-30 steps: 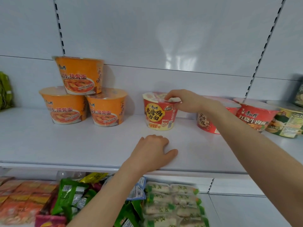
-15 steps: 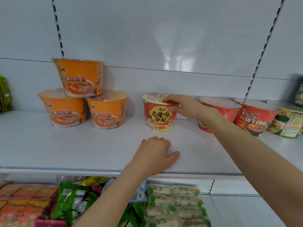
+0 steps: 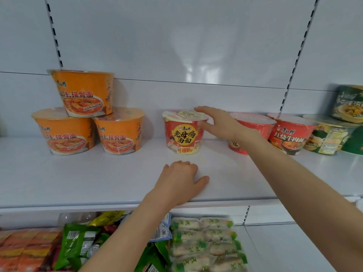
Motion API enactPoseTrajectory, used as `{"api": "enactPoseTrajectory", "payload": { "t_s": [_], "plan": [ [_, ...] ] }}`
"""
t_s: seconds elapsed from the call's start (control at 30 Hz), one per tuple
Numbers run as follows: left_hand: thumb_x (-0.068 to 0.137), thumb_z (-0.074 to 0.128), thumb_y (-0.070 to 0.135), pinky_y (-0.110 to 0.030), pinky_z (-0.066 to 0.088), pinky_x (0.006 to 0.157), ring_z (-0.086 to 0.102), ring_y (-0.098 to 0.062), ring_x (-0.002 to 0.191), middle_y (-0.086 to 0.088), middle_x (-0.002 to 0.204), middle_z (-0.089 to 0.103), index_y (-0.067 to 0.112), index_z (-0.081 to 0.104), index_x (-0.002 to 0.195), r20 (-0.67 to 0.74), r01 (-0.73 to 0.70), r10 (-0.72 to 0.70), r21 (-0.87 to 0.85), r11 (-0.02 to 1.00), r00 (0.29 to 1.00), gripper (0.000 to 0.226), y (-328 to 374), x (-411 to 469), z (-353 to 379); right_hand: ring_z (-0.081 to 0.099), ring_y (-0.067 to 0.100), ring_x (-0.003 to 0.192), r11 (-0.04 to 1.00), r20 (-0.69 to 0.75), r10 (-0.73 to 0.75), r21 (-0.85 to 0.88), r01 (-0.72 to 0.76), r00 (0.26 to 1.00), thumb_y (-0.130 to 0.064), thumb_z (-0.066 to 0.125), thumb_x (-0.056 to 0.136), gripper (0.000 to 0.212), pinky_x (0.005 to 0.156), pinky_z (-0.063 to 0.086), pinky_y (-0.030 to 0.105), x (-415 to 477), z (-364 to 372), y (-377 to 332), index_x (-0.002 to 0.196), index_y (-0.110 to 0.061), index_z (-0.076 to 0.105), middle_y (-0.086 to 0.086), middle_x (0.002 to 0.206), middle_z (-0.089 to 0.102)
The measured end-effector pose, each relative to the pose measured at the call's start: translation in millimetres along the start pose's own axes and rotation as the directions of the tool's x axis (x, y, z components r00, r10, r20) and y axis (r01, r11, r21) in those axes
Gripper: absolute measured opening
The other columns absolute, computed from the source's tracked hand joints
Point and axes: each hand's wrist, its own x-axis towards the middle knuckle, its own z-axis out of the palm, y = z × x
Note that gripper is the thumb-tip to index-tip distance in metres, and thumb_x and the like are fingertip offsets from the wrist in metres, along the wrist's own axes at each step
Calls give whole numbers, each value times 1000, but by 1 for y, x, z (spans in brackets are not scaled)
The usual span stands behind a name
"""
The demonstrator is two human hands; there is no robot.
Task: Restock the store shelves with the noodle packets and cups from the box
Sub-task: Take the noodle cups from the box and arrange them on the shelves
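A red and yellow noodle cup (image 3: 183,138) stands upright on the white shelf (image 3: 78,177), in the gap between the orange cups and the red cups. My right hand (image 3: 218,122) is at the cup's right rim with fingers stretched out; the fingertips touch the lid edge and the thumb lies by the cup's side. My left hand (image 3: 180,179) rests on the shelf in front of the cup, holding nothing. No box is in view.
Three orange cups (image 3: 82,93) are stacked in a pyramid at the left. Two red cups (image 3: 290,134) and green cups (image 3: 330,138) stand at the right. On the shelf below lie green packets (image 3: 78,242) and pale wrapped packets (image 3: 202,244).
My right hand set the red and yellow cup down and turned its label forward, then loosened its grip on the rim; its fingers now stretch out. My left hand stayed on the shelf.
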Motion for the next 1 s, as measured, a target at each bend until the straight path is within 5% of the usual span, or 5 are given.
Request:
{"api": "enactPoseTrajectory", "payload": {
  "t_s": [0.1, 0.2, 0.53, 0.63, 1.0],
  "plan": [
    [94, 36, 50, -31, 37, 74, 55, -24, 93, -3, 95, 60, 11, 56, 92, -6, -22, 23, 72, 997, 1000, 44, 4, -2, -5, 43, 15, 129, 998, -220, 45, 49, -35, 974, -19, 49, 94, 34, 96, 23, 10, -27, -16, 12, 127, -12, 54, 2, 136, 53],
    [95, 36, 45, -32, 42, 82, 56, -22, 104, -2, 113, 61, 13, 56, 114, -33, -64, 68, 126, 990, 997, 42, 18, 1, -11, 50, 16, 122, 989, -367, 148, 66, -134, 918, -15, 49, 94, 29, 89, 27, 6, -61, -37, 35, 120, -9, 60, 4, 127, 60],
    [96, 36, 45, -35, 43, 85, 55, -25, 106, -6, 114, 61, 12, 57, 112, -31, -175, 179, 111, 978, 983, 43, 120, 44, 25, 59, 21, 104, 913, -431, 359, -20, -407, 828, -13, 52, 92, 27, 86, 40, 23, -158, -90, 130, 115, -7, 63, 10, 116, 66],
    [95, 36, 45, -35, 42, 88, 53, -25, 108, -7, 115, 60, 12, 55, 113, -20, -155, 158, 115, 981, 987, 42, 146, 61, 38, 57, 15, 99, 921, -433, 343, -21, -390, 834, -12, 52, 92, 26, 79, 34, 13, -167, -108, 157, 114, -6, 64, 9, 114, 67],
    [94, 40, 48, -38, 44, 92, 55, -21, 103, -5, 113, 63, 10, 60, 110, 22, 24, -23, -42, 999, 1000, 46, 165, 73, 55, 56, 22, 112, 1000, -169, 5, 6, -4, 986, -40, 49, 92, 37, 95, 43, 32, -65, -104, 153, 111, -12, 63, 5, 119, 63]
  ]
}}
